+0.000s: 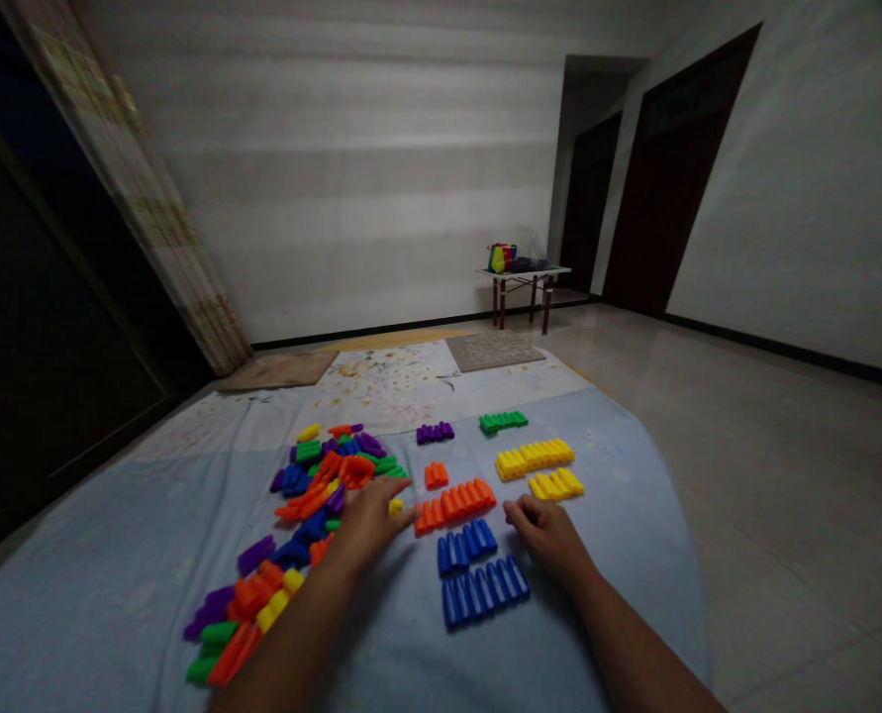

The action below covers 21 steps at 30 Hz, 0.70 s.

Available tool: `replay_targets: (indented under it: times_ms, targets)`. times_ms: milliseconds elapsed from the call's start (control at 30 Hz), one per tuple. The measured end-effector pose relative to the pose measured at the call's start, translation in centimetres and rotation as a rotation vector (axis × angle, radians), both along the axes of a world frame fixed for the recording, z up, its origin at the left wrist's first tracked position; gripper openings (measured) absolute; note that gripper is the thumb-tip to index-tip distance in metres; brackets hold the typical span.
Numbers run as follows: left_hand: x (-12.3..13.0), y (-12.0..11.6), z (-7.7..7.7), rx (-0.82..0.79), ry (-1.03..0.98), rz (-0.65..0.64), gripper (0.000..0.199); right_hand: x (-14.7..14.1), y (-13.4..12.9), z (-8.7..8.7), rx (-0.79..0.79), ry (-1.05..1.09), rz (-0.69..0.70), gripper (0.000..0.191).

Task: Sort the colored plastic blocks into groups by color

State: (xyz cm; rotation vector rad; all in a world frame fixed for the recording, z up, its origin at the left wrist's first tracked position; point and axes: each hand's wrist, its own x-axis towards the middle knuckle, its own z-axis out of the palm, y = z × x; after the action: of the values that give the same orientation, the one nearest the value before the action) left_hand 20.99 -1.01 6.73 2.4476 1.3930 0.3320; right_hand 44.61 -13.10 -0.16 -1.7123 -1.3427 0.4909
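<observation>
Many mixed-colour pieces (311, 527) heaped left on blue cloth (114, 564); left hand (368, 522) at heap's right edge, fingers spread, released; orange row (456, 504) middle; right hand (551, 532) right, fingers curled, grasp can't tell. Best lift singles, wrists clear of rows.

left hand (367, 520), right hand (551, 536) and forearms (296, 634) bare
</observation>
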Motion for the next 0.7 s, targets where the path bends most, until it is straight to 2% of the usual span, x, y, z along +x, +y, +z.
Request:
replay_targets:
  times_ms: [133,200,267,400,467,567,700]
  targets:
    - [-4.0,1.1,0.7,0.070,-0.144,0.177,0.045,0.0,0.1,-0.1,-0.009,-0.003,0.013,0.040]
    - [-5.5,0.8,0.5,0.099,-0.177,0.245,0.045,0.0,0.2,-0.2,-0.020,-0.001,0.020,0.040]
    - [-6.2,0.1,-0.2,0.137,-0.162,0.256,0.040,-0.1,0.3,-0.2,-0.026,0.007,0.024,0.040]
    - [-5.7,-1.7,-2.0,0.214,-0.002,0.155,0.032,-0.1,0.2,-0.1,-0.022,0.011,0.027,0.040]
    - [-5.2,-2.3,-2.5,0.225,0.079,0.107,0.032,-0.1,0.2,0.0,-0.018,0.006,0.025,0.040]
    - [-4.8,-2.9,-2.2,0.238,0.165,0.084,0.033,-0.2,0.1,0.0,-0.012,-0.008,0.020,0.041]
    - [-4.8,-3.9,-1.2,0.258,0.193,0.122,0.039,-0.2,0.1,0.0,-0.017,-0.004,0.026,0.042]
